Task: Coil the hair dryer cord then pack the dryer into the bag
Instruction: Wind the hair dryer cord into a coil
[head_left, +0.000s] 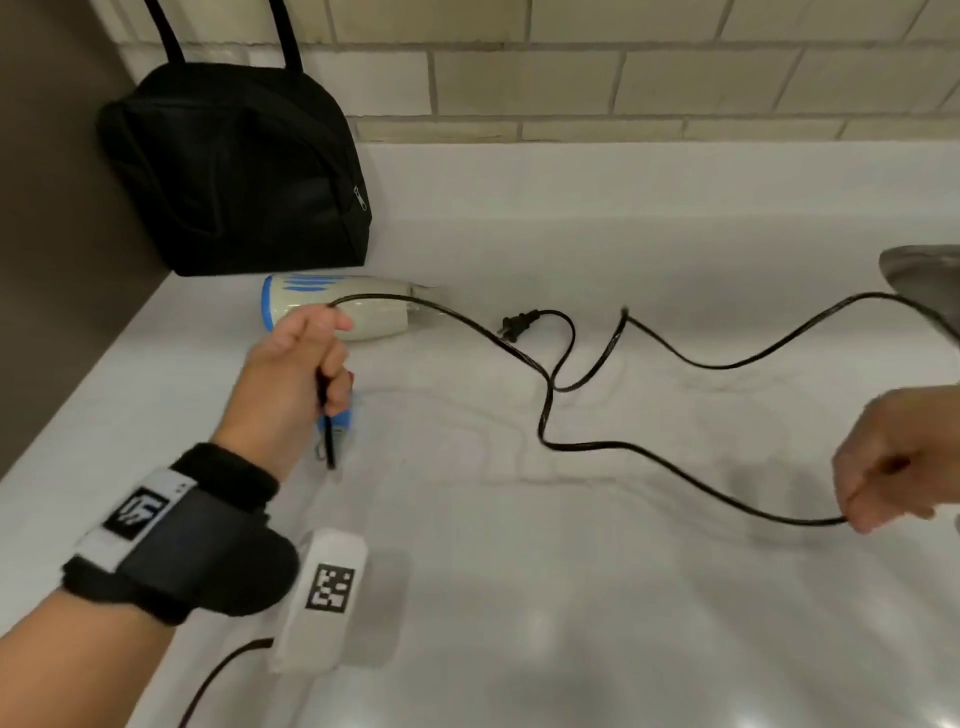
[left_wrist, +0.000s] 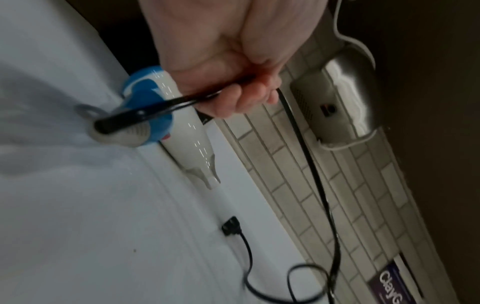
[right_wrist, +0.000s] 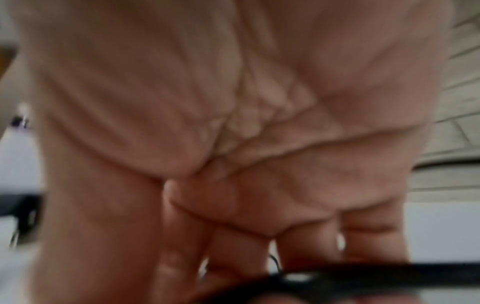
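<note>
A white and blue hair dryer (head_left: 363, 306) (left_wrist: 187, 142) lies on the white counter (head_left: 571, 597) in front of a black bag (head_left: 234, 166) at the back left. My left hand (head_left: 296, 374) (left_wrist: 228, 86) grips the black cord (head_left: 571, 447) (left_wrist: 319, 185) close to the dryer's handle. The cord runs loosely to the right across the counter in a few curves. My right hand (head_left: 893, 462) (right_wrist: 233, 205) pinches the cord at the right edge; its wrist view is blurred. The plug (head_left: 517, 325) (left_wrist: 230, 226) lies on the counter right of the dryer.
A tiled wall (head_left: 623, 78) runs behind the counter. A dark wall panel (head_left: 52, 208) bounds the counter on the left. A metal fixture (head_left: 919, 275) (left_wrist: 348, 102) stands at the right, with the cord looped past it. A purple sign (left_wrist: 389, 283) is on the tiles.
</note>
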